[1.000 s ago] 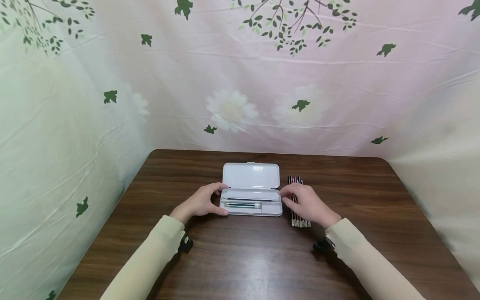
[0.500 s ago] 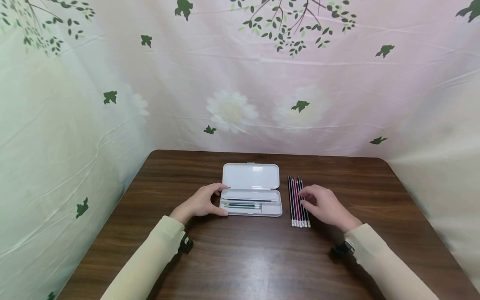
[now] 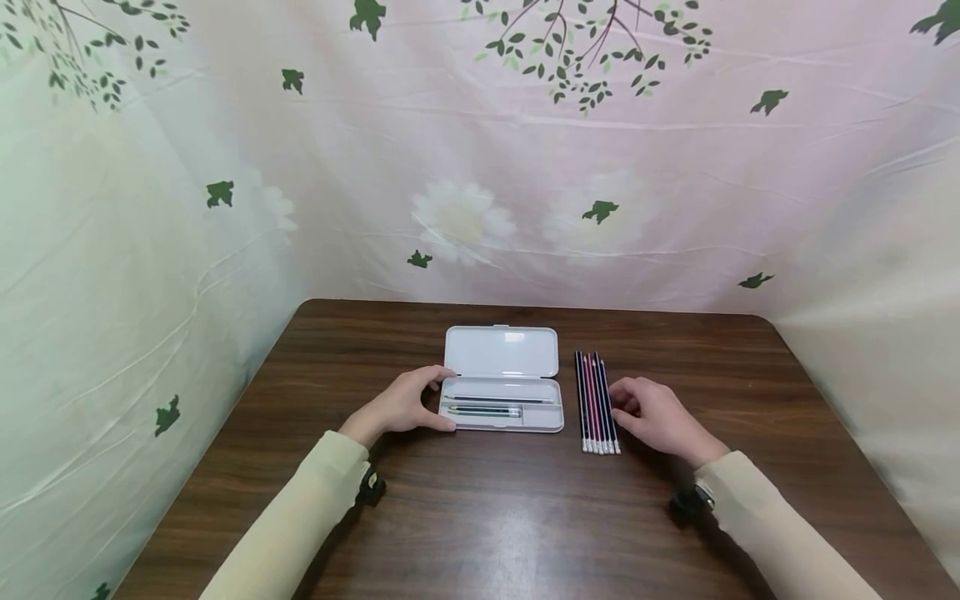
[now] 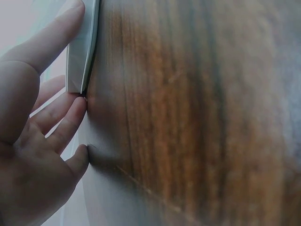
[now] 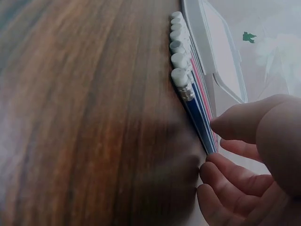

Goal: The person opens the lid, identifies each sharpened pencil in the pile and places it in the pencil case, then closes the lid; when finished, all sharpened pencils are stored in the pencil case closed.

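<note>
An opened white pencil case [image 3: 540, 417] lies on the table with its lid folded back. A dark pencil [image 3: 498, 400] is in its long rear compartment, and shorter pencils [image 3: 480, 412] are in the front left one. My left hand [image 3: 405, 402] holds the case's left end, thumb at the front corner, fingers at the back. To the right of the case, several dark and pink pencils [image 3: 594, 408] lie side by side, white erasers toward me. Beside the rightmost, a blue pencil [image 5: 198, 113], is my right hand [image 3: 660, 417], its fingers bent loosely and fingertips right at the pencil's edge.
The dark wooden table [image 3: 480, 517] has rounded far corners. A pale curtain [image 3: 495, 150] with leaves, birds and flowers stands behind its far edge and along both sides. Each wrist wears a dark camera band, such as the left one [image 3: 371, 485].
My right hand has moved to the right, from over the pencils near the case to beside the rightmost pencil, uncovering the row. The left hand and the case have stayed put.
</note>
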### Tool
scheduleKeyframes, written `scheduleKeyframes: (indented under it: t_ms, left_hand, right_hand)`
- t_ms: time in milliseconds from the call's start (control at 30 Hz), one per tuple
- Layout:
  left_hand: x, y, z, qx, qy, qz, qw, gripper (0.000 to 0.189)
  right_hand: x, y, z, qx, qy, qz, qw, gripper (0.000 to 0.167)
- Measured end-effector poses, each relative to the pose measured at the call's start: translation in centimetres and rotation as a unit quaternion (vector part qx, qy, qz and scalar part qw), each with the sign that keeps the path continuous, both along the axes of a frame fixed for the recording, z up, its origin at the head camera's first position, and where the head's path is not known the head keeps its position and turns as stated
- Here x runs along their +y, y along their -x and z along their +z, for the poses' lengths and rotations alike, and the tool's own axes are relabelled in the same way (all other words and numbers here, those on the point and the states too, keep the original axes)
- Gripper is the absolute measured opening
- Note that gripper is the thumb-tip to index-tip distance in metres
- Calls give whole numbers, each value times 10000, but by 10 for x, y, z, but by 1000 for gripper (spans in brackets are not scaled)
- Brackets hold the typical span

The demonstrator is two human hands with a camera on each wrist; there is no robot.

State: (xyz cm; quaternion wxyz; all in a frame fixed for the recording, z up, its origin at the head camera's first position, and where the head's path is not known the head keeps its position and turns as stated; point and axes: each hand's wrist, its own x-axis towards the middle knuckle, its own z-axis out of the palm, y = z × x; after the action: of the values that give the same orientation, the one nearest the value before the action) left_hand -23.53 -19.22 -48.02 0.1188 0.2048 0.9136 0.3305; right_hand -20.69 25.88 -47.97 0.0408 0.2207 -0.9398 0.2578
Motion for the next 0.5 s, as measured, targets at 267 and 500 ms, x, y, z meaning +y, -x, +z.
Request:
scheduleKeyframes:
  t_ms: [267, 500]
  left_hand:
    - [0, 1, -2, 11, -34, -12, 10000, 86]
    - [-1, 1, -2, 33, 14, -18, 10000, 86]
  right_hand:
    - [-5, 5, 0, -169, -52, -118, 9998, 25]
    - [-8, 6, 1, -166, 15, -200, 9997, 25]
